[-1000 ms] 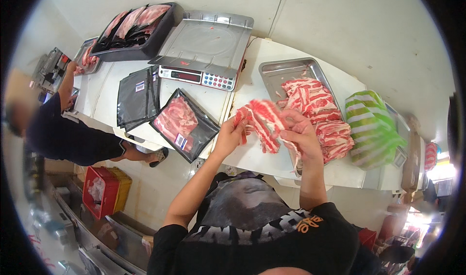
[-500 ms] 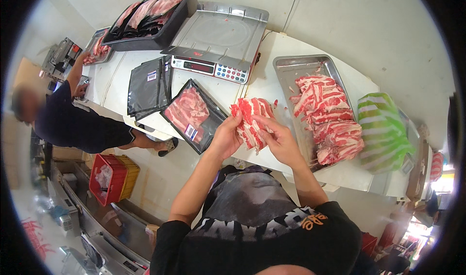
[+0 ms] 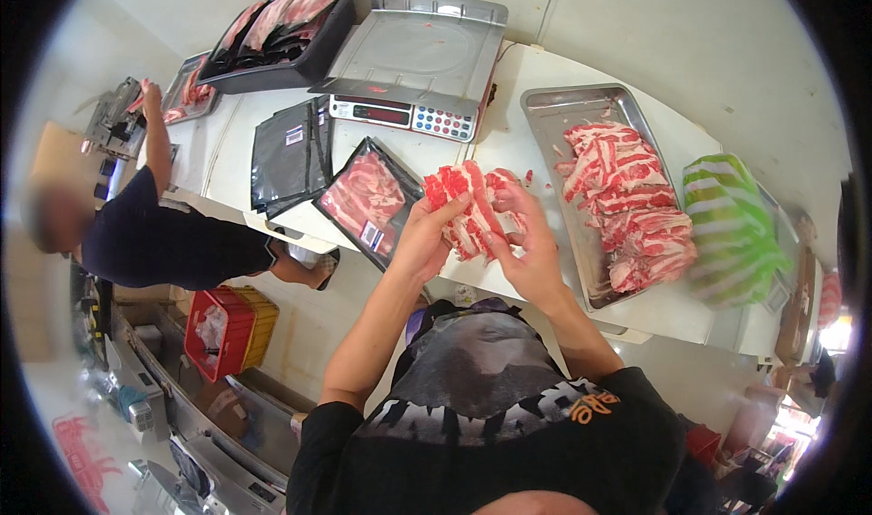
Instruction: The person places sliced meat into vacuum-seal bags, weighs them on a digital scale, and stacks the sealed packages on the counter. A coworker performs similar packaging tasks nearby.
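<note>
The white tabletop (image 3: pixel 507 143) stretches beneath and beyond the two grips. A scale (image 3: pixel 413 47) with a wide metal pan stands on it, ahead of the grips and slightly to their left. Just to the right of them lies a metal tray (image 3: pixel 590 265) bearing a pile of sliced meat (image 3: pixel 627 179), and farther right sits a green-and-white striped bag (image 3: pixel 731 229). A dark tub (image 3: pixel 272 77) of packed meat stands well ahead and to the left. Nearer on that side are flat black packets (image 3: pixel 282 165), then a filled meat pack (image 3: pixel 363 197) just beside the left grip (image 3: pixel 427 238).

Between the hands, above the tabletop, are the meat slices (image 3: pixel 468 211). The left grip pinches them with the thumb laid across the top; the right grip (image 3: pixel 527 256) closes on their other edge. More meat shows behind the right fingers, though whether it is held cannot be told.

The slices look light, limp and moist, likely slippery and easily torn along the fat. Broad support underneath with thumbs flat on top should suit them better than a corner pinch.

Smallest is a red scrap (image 3: pixel 530 177) just beyond the right grip.
</note>
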A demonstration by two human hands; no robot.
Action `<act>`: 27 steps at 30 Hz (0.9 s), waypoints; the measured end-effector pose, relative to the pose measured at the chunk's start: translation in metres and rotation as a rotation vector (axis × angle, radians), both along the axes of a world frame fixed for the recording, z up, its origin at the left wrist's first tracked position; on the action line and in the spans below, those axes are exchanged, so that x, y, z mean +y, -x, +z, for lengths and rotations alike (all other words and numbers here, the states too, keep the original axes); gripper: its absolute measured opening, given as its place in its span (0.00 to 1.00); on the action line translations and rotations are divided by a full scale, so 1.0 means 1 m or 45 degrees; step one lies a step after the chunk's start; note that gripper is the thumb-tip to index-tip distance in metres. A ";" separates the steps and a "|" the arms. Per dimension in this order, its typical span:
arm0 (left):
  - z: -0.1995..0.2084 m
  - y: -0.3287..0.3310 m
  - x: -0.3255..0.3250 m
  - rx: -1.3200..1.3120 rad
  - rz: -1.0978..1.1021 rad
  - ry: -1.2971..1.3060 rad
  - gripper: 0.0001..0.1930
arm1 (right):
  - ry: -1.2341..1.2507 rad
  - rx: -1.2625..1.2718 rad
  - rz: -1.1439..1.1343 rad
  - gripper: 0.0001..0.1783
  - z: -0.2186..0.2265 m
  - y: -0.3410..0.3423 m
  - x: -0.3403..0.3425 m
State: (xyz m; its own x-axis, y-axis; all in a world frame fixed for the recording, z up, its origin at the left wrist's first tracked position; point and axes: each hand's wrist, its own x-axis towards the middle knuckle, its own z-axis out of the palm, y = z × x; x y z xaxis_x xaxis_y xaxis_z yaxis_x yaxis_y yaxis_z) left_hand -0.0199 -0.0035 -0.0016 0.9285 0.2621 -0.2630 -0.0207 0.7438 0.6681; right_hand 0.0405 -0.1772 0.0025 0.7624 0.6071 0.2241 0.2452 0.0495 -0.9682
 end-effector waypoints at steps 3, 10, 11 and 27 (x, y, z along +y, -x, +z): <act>0.031 0.007 -0.002 -0.040 -0.003 -0.005 0.14 | -0.196 -0.023 -0.106 0.30 -0.029 -0.011 -0.006; 0.066 0.027 -0.016 -0.141 -0.110 0.271 0.16 | -1.010 1.518 0.440 0.30 -0.074 -0.044 0.024; 0.054 0.031 -0.014 -0.124 -0.114 0.366 0.16 | -1.195 1.632 0.670 0.33 -0.072 -0.035 0.032; -0.011 0.088 0.033 0.186 0.325 -0.439 0.14 | -1.052 1.815 0.949 0.45 -0.045 0.069 0.069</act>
